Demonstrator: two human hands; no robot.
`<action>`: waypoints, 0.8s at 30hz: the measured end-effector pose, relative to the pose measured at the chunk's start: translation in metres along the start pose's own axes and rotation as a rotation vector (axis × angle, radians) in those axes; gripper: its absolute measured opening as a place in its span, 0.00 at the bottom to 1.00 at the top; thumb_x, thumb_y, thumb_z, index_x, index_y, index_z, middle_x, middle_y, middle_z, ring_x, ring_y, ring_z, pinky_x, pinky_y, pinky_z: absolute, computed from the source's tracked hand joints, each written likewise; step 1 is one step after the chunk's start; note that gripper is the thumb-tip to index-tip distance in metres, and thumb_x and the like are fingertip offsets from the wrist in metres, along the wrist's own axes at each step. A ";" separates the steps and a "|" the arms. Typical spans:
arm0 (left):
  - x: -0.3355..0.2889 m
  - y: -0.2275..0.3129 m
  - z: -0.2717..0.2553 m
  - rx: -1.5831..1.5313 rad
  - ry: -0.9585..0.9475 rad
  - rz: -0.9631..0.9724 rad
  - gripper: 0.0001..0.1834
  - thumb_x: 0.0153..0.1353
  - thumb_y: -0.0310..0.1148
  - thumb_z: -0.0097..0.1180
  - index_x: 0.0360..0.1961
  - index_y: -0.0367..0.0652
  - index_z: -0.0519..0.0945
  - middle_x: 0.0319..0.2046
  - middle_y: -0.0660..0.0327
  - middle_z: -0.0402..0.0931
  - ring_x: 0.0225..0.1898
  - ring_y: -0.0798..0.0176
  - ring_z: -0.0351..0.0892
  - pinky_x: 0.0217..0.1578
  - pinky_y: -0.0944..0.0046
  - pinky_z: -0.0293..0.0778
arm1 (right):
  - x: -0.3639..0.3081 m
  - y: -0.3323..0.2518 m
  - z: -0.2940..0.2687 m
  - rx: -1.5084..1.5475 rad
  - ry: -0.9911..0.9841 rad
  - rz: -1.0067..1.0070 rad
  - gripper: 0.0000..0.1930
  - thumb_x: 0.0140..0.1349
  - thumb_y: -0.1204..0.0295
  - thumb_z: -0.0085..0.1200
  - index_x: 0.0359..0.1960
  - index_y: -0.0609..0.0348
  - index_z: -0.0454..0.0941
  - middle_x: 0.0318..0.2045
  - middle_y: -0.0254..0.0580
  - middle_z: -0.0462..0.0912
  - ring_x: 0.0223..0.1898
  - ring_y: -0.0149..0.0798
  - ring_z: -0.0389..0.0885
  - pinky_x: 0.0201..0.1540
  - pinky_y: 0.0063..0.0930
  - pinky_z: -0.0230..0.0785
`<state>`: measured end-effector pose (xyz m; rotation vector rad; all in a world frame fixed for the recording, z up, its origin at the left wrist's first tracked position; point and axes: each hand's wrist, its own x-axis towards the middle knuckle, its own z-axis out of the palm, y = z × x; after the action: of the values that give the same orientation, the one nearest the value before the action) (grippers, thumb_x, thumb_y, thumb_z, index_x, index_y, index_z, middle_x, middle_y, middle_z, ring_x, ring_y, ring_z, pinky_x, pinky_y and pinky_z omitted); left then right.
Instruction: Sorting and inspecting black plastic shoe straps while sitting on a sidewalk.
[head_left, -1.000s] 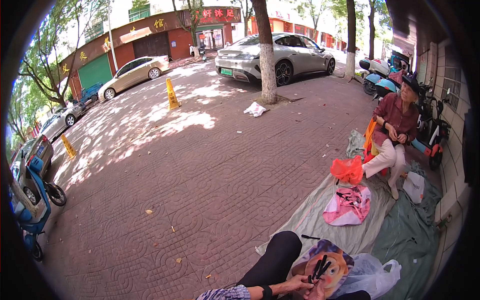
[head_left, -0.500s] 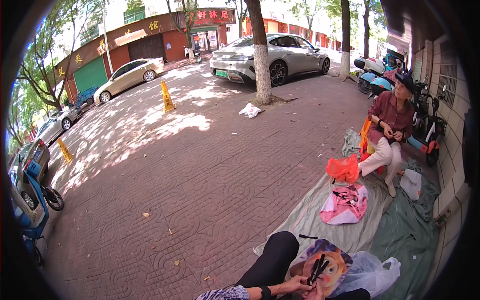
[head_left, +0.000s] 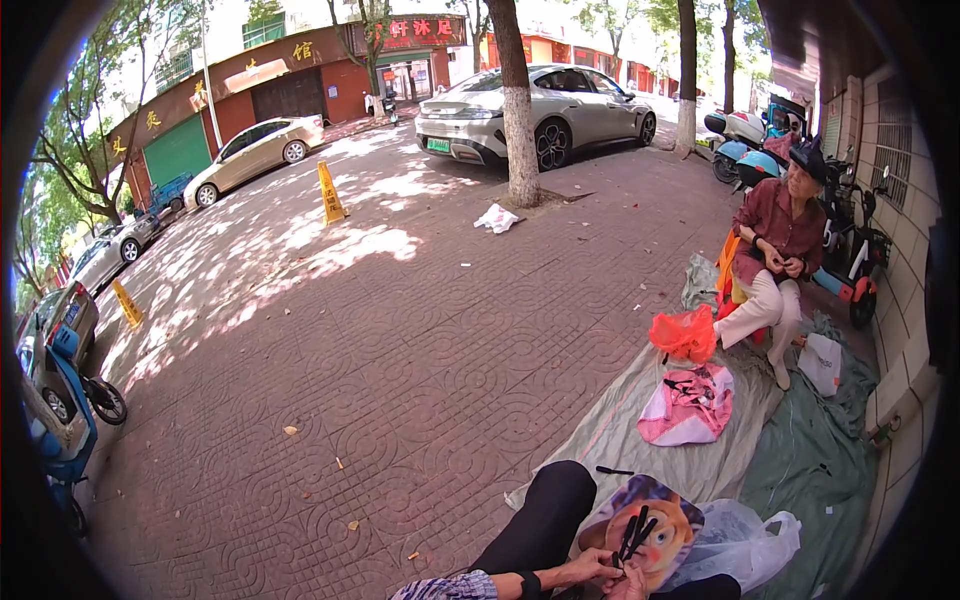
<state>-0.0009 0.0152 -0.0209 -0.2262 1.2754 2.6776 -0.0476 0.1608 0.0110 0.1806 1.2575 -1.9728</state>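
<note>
Low in the view, my left hand (head_left: 592,566) and my right hand (head_left: 629,584) meet over my lap. Their fingertips are closed together on a small black strip-like piece (head_left: 617,561), whose exact kind is too small to make out. Just beyond them, several slim black pieces (head_left: 636,530) lie on a printed mat or cloth (head_left: 680,520) with a cartoon face, spread over my lap. A black band circles my left wrist, below a patterned sleeve. The lower part of my right hand is cut off by the view's edge.
A clear plastic bag (head_left: 745,545) lies right of my lap. On the grey-green sheet (head_left: 600,440) are a loose black piece (head_left: 614,470), a pink cloth (head_left: 690,425) with black pieces and a red bag (head_left: 684,334). A seated person (head_left: 780,240) handles something small.
The whole picture has shifted very slightly. My hands stay together at the same spot, with only a tiny movement of the fingers.
</note>
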 end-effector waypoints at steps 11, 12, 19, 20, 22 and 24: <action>-0.002 0.000 0.002 0.012 0.012 -0.004 0.08 0.56 0.27 0.51 0.38 0.37 0.74 0.21 0.66 0.71 0.21 0.72 0.71 0.23 0.73 0.69 | -0.001 -0.001 -0.009 -0.006 0.018 0.031 0.18 0.57 0.74 0.45 0.52 0.55 0.66 0.44 0.40 0.70 0.36 0.34 0.72 0.32 0.23 0.68; -0.005 0.004 0.004 0.028 0.004 0.002 0.08 0.56 0.27 0.51 0.37 0.37 0.74 0.21 0.66 0.71 0.21 0.73 0.71 0.24 0.73 0.69 | 0.000 -0.001 -0.010 -0.001 0.010 0.039 0.18 0.57 0.74 0.45 0.52 0.55 0.66 0.44 0.40 0.70 0.36 0.34 0.72 0.32 0.23 0.68; -0.009 0.011 0.000 0.127 -0.070 -0.006 0.10 0.55 0.28 0.52 0.38 0.37 0.74 0.22 0.67 0.71 0.23 0.75 0.70 0.25 0.75 0.68 | 0.004 0.001 -0.012 -0.017 0.024 0.057 0.18 0.57 0.73 0.45 0.52 0.55 0.67 0.44 0.40 0.70 0.37 0.35 0.72 0.33 0.24 0.69; -0.009 0.011 0.002 0.128 -0.064 -0.003 0.10 0.55 0.28 0.52 0.38 0.37 0.74 0.22 0.67 0.71 0.23 0.75 0.70 0.25 0.75 0.68 | 0.006 0.001 -0.011 -0.019 0.019 0.063 0.18 0.57 0.73 0.45 0.52 0.55 0.67 0.44 0.40 0.70 0.37 0.35 0.72 0.33 0.24 0.69; -0.007 0.009 0.004 0.239 -0.030 0.028 0.10 0.54 0.30 0.53 0.36 0.36 0.74 0.23 0.67 0.71 0.26 0.76 0.70 0.28 0.75 0.67 | 0.012 0.002 -0.007 -0.024 0.003 0.079 0.18 0.57 0.73 0.45 0.51 0.55 0.67 0.45 0.40 0.70 0.37 0.35 0.72 0.33 0.24 0.69; -0.004 0.005 0.002 0.223 0.003 0.025 0.09 0.53 0.29 0.54 0.35 0.36 0.74 0.24 0.65 0.72 0.25 0.73 0.71 0.28 0.73 0.69 | 0.014 0.004 -0.007 -0.034 -0.009 0.095 0.18 0.57 0.73 0.45 0.51 0.55 0.67 0.45 0.40 0.70 0.38 0.35 0.72 0.34 0.24 0.69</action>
<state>0.0023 0.0137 -0.0151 -0.1854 1.5724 2.5275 -0.0568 0.1583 -0.0019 0.2111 1.2535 -1.8682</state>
